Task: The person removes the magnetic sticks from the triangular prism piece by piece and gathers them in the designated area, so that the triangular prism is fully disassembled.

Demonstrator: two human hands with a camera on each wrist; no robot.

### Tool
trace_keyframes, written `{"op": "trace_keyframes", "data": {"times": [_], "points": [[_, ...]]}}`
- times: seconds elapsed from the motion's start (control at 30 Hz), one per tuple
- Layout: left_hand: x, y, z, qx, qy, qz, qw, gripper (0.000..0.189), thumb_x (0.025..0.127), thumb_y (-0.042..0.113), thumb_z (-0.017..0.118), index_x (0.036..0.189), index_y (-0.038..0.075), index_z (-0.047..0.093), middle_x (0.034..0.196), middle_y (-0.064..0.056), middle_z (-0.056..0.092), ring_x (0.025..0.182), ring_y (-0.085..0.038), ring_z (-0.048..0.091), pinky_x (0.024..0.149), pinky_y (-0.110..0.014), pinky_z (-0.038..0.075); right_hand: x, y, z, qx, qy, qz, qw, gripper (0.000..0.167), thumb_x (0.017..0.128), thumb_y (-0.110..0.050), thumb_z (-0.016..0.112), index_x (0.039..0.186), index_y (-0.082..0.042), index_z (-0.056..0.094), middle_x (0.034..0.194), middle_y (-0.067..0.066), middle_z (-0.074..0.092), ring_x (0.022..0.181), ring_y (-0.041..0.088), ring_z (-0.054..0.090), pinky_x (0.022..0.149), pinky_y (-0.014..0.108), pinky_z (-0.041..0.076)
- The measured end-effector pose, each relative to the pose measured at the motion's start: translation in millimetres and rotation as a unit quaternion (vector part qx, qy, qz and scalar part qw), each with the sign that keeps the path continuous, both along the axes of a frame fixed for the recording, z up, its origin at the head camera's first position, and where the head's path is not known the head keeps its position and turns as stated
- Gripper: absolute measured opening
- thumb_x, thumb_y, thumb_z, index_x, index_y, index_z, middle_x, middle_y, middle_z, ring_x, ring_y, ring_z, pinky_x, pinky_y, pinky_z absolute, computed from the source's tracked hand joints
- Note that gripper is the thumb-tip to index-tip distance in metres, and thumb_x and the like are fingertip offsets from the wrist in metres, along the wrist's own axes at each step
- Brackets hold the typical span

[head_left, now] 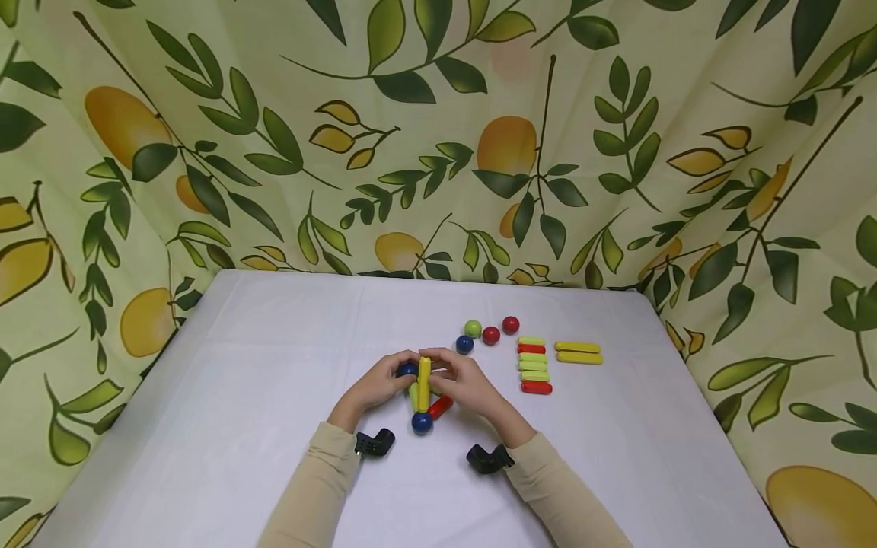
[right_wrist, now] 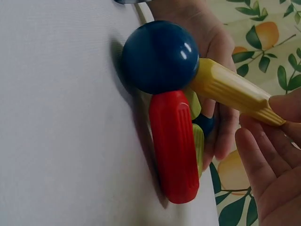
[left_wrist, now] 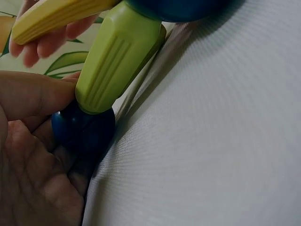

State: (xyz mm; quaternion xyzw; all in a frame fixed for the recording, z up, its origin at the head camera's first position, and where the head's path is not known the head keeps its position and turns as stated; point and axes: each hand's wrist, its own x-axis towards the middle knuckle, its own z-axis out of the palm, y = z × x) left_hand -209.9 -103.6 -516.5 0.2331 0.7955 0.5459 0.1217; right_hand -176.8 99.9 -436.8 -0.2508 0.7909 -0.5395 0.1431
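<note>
Fabric printed with leaves and fruit (head_left: 425,91) hangs behind my white worktop (head_left: 240,426). Near its middle, my right hand (head_left: 473,380) has thumb and fingers clamped on the upper end of a yellow bar (head_left: 425,384); my left hand (head_left: 375,384) has thumb and fingers closed on the rear blue ball (left_wrist: 84,129). Off to the right, 2 other yellow bars (head_left: 578,358) lie side by side. The held yellow bar slants up from the front blue ball (head_left: 422,423), which a red bar (right_wrist: 174,148) and a green bar (left_wrist: 110,61) also touch; that green bar reaches the rear ball. Beyond my right hand sit 6 shorter bars (head_left: 533,366) in a column, 4 green and 2 red, then 4 loose balls (head_left: 490,335).
</note>
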Motion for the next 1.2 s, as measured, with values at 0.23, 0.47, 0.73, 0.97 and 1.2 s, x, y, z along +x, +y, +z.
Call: {"op": "trace_keyframes", "data": {"times": [0.23, 0.47, 0.73, 0.97, 1.2], "points": [[-0.4, 0.8, 2.2, 0.005, -0.012, 0.000, 0.9999, 0.028, 0.093, 0.001, 0.052, 0.119, 0.006, 0.059, 0.121, -0.010, 0.062, 0.125, -0.029, 0.049, 0.110, -0.050, 0.032, -1.9, 8, 3.1, 0.022, 0.029, -0.005, 0.9993, 0.037, 0.092, -0.003, 0.058, 0.127, 0.005, 0.054, 0.118, 0.019, 0.059, 0.107, 0.032, 0.059, 0.091, 0.038, 0.053], [0.0, 0.4, 2.7, 0.006, -0.022, -0.008, 0.9997, 0.029, 0.092, 0.000, 0.052, 0.118, 0.008, 0.060, 0.121, -0.008, 0.062, 0.125, -0.028, 0.049, 0.111, -0.050, 0.031, -14.9, 17, -24.5, 0.018, -0.008, -0.020, 0.9996, 0.032, 0.089, -0.006, 0.062, 0.120, 0.002, 0.057, 0.118, 0.018, 0.061, 0.107, 0.029, 0.060, 0.088, 0.032, 0.054], [0.6, -0.5, 4.2, 0.007, -0.027, -0.023, 0.9994, 0.028, 0.092, 0.001, 0.052, 0.118, 0.008, 0.060, 0.122, -0.008, 0.062, 0.127, -0.029, 0.047, 0.112, -0.052, 0.028, -13.0, 24, -33.3, 0.001, 0.000, -0.048, 0.9988, 0.029, 0.087, -0.014, 0.068, 0.114, -0.005, 0.061, 0.112, 0.009, 0.064, 0.102, 0.024, 0.062, 0.092, 0.035, 0.053], [0.0, -0.4, 5.7, 0.000, -0.031, -0.028, 0.9992, 0.026, 0.093, 0.002, 0.053, 0.118, 0.008, 0.060, 0.122, -0.008, 0.062, 0.126, -0.029, 0.048, 0.113, -0.051, 0.028, -9.9, 30, -42.7, -0.052, -0.008, -0.086, 0.9949, 0.031, 0.088, -0.012, 0.067, 0.114, 0.001, 0.058, 0.114, 0.016, 0.063, 0.103, 0.022, 0.062, 0.088, 0.025, 0.053], [0.0, -0.5, 6.3, -0.001, -0.036, -0.022, 0.9991, 0.027, 0.092, 0.002, 0.054, 0.118, 0.010, 0.060, 0.121, -0.007, 0.062, 0.124, -0.027, 0.049, 0.112, -0.050, 0.030, -12.7, 42, -41.4, -0.139, -0.020, -0.145, 0.9795, 0.034, 0.086, -0.009, 0.069, 0.113, 0.005, 0.053, 0.118, 0.024, 0.059, 0.105, 0.014, 0.062, 0.088, 0.022, 0.052]]}}
